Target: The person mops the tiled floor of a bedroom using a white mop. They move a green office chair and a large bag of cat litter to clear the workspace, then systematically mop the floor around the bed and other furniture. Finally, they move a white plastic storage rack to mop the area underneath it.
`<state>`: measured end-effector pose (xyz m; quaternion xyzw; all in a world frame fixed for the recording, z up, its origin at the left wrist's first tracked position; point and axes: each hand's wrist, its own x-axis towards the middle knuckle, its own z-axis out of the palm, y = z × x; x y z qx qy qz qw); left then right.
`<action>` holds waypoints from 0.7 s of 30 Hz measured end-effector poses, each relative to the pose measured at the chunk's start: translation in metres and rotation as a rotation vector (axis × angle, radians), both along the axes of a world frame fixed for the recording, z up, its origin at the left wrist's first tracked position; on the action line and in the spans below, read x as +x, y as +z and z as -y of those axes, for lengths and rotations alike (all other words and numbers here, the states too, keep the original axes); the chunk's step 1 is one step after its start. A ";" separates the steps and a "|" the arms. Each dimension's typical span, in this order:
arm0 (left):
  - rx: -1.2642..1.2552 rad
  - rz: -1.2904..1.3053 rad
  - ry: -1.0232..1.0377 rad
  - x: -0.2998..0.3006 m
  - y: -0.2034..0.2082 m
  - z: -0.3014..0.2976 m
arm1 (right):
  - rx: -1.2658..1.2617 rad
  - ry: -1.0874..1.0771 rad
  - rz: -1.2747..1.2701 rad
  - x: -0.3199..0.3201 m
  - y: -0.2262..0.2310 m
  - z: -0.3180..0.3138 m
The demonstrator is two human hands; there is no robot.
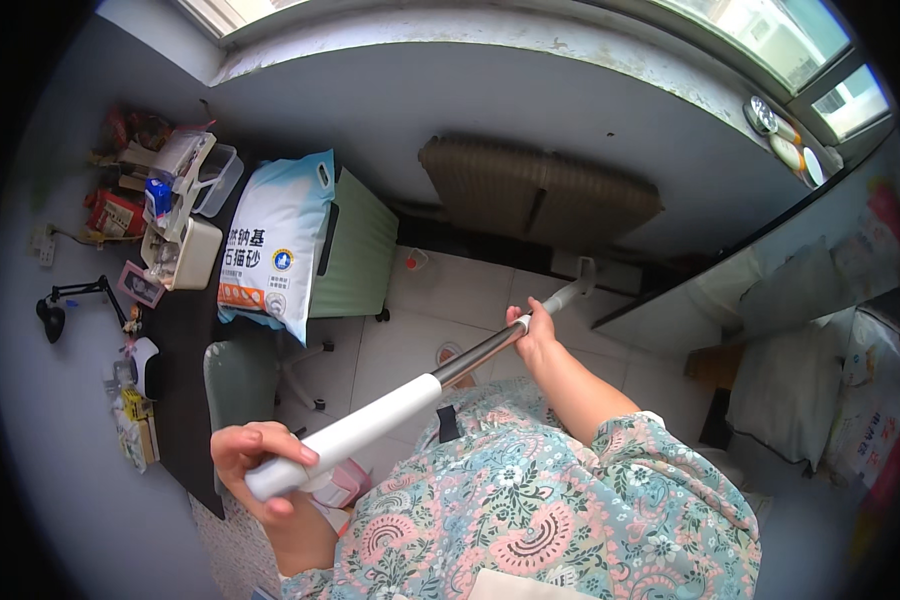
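A long-handled pole (390,412) runs slantwise across my body, with a thick white sleeve near me and a shiny metal shaft beyond it. My left hand (260,460) curls around the rounded end of the white sleeve, thumb on top. Farther along, my right hand (535,328) is closed around the shaft by a white collar. Past that hand, the pole goes on as a pale section to a white forked fitting (586,272) low over the tiles. What kind of tool it is, I cannot make out.
On the left, a dark desk (185,375) bears storage bins (185,255). A litter bag (275,245) leans by a green wheeled cabinet (355,250). A grey-green chair (240,390) stands nearer. Brown folded panels (540,190) rest against the window wall. Wrapped bags (795,385) crowd the right.
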<state>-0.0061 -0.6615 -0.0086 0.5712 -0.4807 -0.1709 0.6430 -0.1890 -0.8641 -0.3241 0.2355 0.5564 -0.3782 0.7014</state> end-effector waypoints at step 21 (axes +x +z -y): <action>0.624 0.412 -0.143 0.110 -0.021 0.146 | -0.034 -0.014 -0.314 0.043 -0.075 0.083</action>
